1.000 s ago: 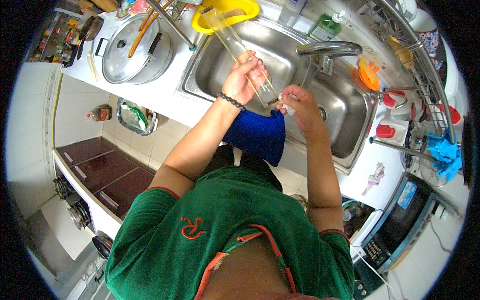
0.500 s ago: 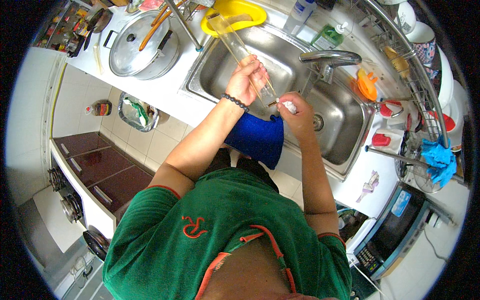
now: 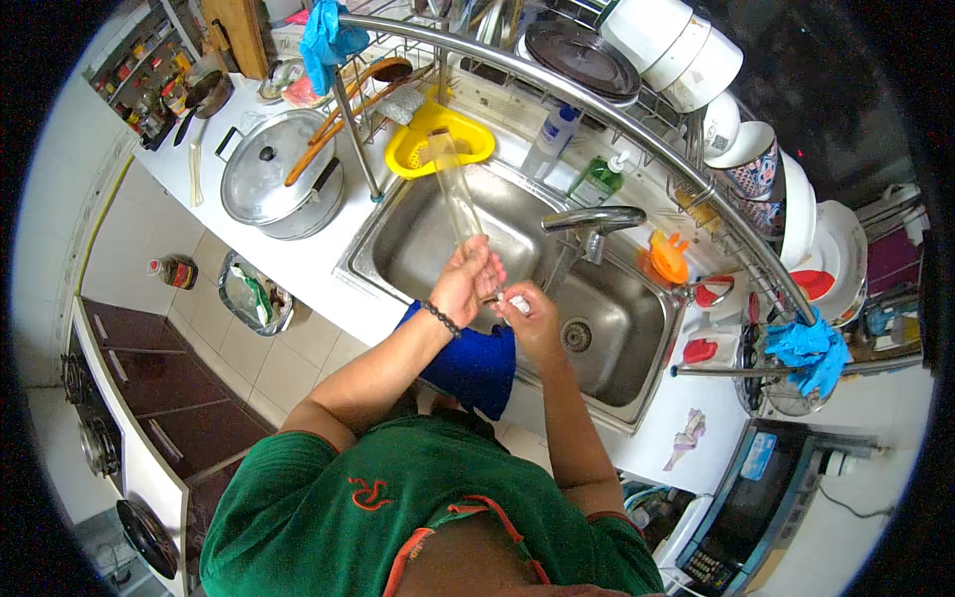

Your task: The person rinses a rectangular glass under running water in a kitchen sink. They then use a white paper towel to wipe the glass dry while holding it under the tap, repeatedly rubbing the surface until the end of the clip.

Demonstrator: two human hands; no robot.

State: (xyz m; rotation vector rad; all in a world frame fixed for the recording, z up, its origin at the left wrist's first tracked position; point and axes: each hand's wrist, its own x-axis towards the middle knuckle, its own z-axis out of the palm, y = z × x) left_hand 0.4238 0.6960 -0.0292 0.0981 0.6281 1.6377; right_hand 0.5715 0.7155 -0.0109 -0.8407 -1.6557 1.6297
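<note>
Over the left basin of the steel sink (image 3: 383,224), my left hand (image 3: 466,287) is closed around a long, narrow, see-through piece with a brownish far end. This clear strip (image 3: 457,194) points away from me toward a yellow strainer basket (image 3: 406,154). Close by on the right, my right hand (image 3: 537,323) pinches a small crumpled white wad (image 3: 516,302) at the strip's near end. Whether the wad touches the strip is hard to make out. Below both hands a dark blue cloth (image 3: 476,368) hangs at the sink's front edge.
A curved metal faucet (image 3: 594,221) reaches over the sink, with a green soap bottle (image 3: 597,182) behind it. A lidded pot (image 3: 269,184) stands on the left counter. The dish rack's rail (image 3: 557,68) arches overhead, blue gloves (image 3: 808,353) hanging from it.
The head view has shifted, showing more of the rack. My right hand with the white wad has come closer to my left hand, and the strip has turned more upright in view.
</note>
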